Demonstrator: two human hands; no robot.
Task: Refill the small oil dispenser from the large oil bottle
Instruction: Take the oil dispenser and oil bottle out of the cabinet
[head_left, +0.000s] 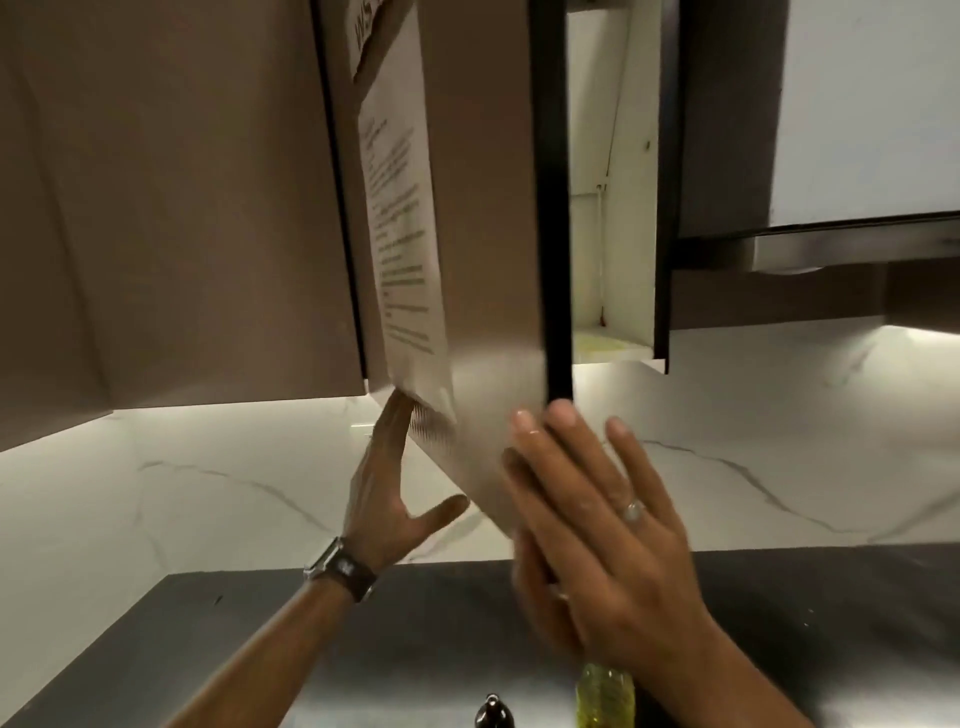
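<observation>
The large oil bottle (605, 696), clear plastic with yellow oil, stands on the steel counter at the bottom edge, partly hidden by my right forearm. Just left of it the dark top of the small oil dispenser (493, 714) shows. My left hand (387, 483), with a watch on the wrist, is raised with fingers spread, its fingertips at the lower edge of a brown wall cabinet door (483, 234). My right hand (592, 525), wearing rings, lies flat with open fingers against the door's lower corner. Neither hand holds anything.
The cabinet door, with a printed paper sheet (402, 244) stuck on it, stands ajar; a white interior (605, 208) shows behind it. A range hood (852, 249) hangs at the right. A marble backsplash (208, 493) runs behind the steel counter (405, 623).
</observation>
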